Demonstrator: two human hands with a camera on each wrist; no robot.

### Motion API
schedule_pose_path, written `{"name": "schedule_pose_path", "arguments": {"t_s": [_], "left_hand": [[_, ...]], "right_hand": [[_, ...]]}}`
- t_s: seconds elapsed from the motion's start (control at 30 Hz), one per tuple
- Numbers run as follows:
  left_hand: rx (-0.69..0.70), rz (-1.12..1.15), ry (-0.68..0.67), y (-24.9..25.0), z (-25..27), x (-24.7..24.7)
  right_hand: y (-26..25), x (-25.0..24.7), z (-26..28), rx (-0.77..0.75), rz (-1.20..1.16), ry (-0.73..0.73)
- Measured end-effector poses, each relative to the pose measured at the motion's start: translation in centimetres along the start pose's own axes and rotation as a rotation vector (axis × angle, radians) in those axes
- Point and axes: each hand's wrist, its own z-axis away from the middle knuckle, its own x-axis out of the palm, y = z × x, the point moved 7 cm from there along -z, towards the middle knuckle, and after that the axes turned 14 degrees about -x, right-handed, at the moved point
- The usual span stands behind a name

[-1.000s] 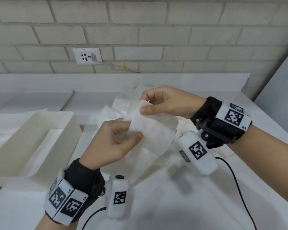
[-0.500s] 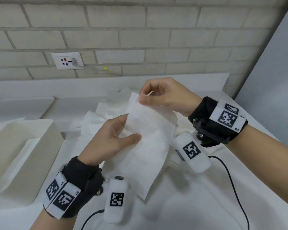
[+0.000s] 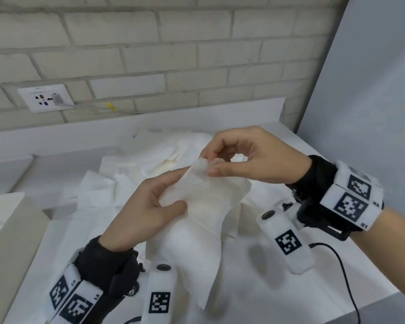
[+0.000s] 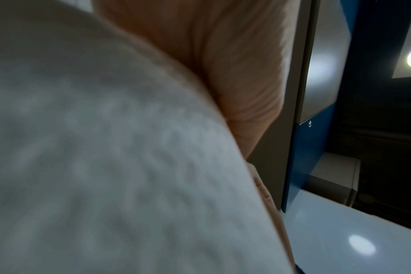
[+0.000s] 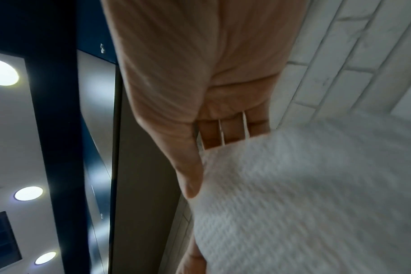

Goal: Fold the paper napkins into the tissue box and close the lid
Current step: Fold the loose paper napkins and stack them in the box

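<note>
A white paper napkin (image 3: 197, 230) hangs in the air between both hands, its lower end trailing toward the table. My left hand (image 3: 171, 190) holds it from the left, thumb on its front and fingers behind. My right hand (image 3: 208, 164) pinches its top edge between thumb and fingertips. The napkin (image 4: 106, 148) fills the left wrist view, blurred. In the right wrist view the napkin (image 5: 305, 194) lies under the right thumb. A heap of loose napkins (image 3: 150, 164) lies behind the hands. The open cream tissue box (image 3: 12, 242) stands at the left edge; its inside is out of view.
The white table (image 3: 255, 288) ends at a raised back ledge under a brick wall with a socket plate (image 3: 45, 98). A grey panel (image 3: 372, 113) stands at the right. A black cable (image 3: 344, 272) runs off the right wrist over the table's front right.
The folded napkin has been opened out and now hangs long from both hands. The view has swung right, so the tissue box has slid to the left edge.
</note>
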Motion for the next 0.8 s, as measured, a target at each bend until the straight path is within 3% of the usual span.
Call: {"name": "schedule_pose_path", "arguments": {"t_s": [0.17, 0.37, 0.63, 0.8], "left_hand": [[0.003, -0.109, 0.021, 0.4, -0.2, 0.1], [0.035, -0.133, 0.035, 0.2, -0.5, -0.2], [-0.005, -0.068, 0.032, -1.3, -0.8, -0.6], [0.037, -0.083, 0.004, -0.9, -0.6, -0.1]], "right_hand": [[-0.5, 0.2, 0.4, -0.066, 0.117, -0.067], [0.0, 1.2, 0.1, -0.027, 0.128, -0.115], [1.7, 0.9, -0.1, 0.076, -0.164, -0.001], [2.9, 0.5, -0.6, 0.089, -0.175, 0.089]]}}
